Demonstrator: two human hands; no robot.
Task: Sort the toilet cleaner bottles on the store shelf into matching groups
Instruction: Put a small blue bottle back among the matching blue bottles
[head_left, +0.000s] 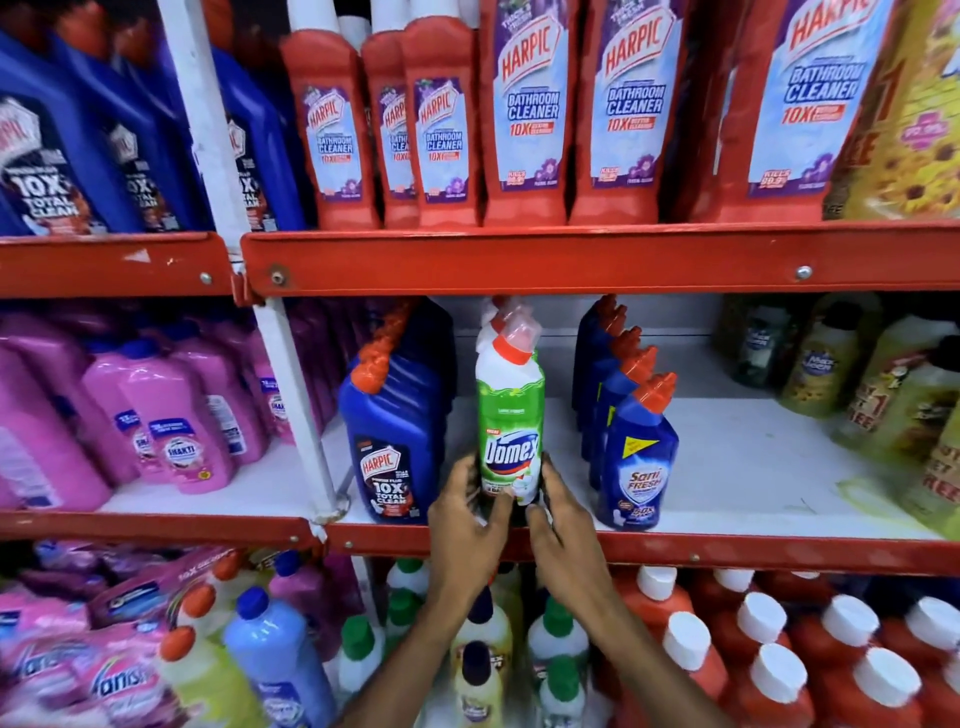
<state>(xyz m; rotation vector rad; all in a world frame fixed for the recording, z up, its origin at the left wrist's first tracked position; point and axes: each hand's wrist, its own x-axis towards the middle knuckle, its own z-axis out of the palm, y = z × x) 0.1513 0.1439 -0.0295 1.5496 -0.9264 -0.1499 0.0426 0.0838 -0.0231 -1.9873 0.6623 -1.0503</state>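
Observation:
A green and white Domex bottle (510, 415) with a red cap stands upright at the front of the middle shelf (727, 543), heading a short row of like bottles. My left hand (464, 525) and my right hand (563, 525) both clasp its base from either side. Left of it stands a row of blue Harpic bottles (392, 441). To its right is a row of blue Sani Fresh bottles (638, 457) with red caps.
Red Harpic bathroom cleaner bottles (524, 114) fill the shelf above. Pink bottles (171, 426) sit left of a white upright post (298, 405). Yellow-green bottles (893, 395) crowd the far right. White shelf surface shows right of the Sani Fresh row. Mixed bottles (691, 649) stand below.

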